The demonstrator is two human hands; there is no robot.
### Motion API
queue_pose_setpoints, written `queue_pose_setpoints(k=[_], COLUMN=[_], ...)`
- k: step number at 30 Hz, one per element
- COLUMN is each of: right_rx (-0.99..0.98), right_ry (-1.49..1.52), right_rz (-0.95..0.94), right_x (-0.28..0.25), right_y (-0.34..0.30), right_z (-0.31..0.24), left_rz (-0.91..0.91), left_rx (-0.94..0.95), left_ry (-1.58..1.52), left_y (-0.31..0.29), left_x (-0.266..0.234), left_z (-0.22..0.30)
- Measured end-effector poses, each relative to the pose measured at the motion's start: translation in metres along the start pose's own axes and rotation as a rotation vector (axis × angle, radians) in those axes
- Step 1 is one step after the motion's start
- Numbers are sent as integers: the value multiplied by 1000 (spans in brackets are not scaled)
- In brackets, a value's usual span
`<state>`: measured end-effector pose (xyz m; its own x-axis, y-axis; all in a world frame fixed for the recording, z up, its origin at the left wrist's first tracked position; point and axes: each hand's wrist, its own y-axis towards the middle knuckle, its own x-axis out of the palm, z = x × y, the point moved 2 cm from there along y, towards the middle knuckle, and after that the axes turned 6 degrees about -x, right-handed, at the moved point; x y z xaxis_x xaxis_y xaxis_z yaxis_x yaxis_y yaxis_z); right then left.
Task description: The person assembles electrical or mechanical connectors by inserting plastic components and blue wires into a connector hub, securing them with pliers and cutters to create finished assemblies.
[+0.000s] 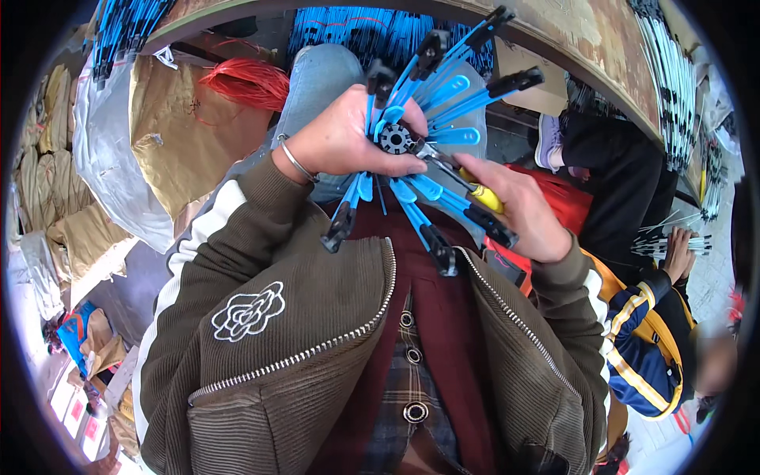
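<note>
My left hand (336, 133) is wrapped round the middle of an umbrella frame (427, 188), whose blue ribs with black joints fan outward. At its centre sits a dark round hub (396, 139) with notches, and my left thumb lies just below it. In my right hand (526, 207) are pliers (484, 196) with yellow handles. Their metal jaws reach the right side of the hub. What the jaws grip, if anything, is too small to make out.
A wooden bench edge (546, 28) runs across the far side. Bundles of blue ribs (348, 28) lie beyond my knees, and white ribs (673, 95) hang at the right. Red strips (249, 83) and brown paper (170, 131) are at the left. Another person's hand (678, 255) holds pale ribs at the right.
</note>
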<state>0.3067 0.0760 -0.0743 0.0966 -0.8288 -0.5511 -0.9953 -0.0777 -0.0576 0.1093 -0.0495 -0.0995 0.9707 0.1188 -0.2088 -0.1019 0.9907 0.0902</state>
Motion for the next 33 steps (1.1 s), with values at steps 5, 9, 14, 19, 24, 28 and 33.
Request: queue_pose_setpoints(k=[5,9,14,19,24,28,33], right_rx=[377,485,163,-96,436,264,-108], right_ry=[287,1282,1203,9,1138,1073,-250], right_rz=[-290,-706,-642,-12,-525,-504,93], right_x=[-29,10,33,-17,12,16,-8], right_y=[11,4,18,21,10,21,26], right_z=[-9,45,44,11,40,45,16], left_rz=[-45,-86,-139,14,-115,-111,84], left_rx=[-120,-91,14,-154,-75,-110,-184], left_ry=[-33,-81,-20,-103,-101,-146,-121], left_y=[-6,1,-2,-3,0,-3,-7], left_x=[-8,-9,-17,-24,-23,-27,-26], left_z=[-3,0,-5,-5,-11,-9,-4])
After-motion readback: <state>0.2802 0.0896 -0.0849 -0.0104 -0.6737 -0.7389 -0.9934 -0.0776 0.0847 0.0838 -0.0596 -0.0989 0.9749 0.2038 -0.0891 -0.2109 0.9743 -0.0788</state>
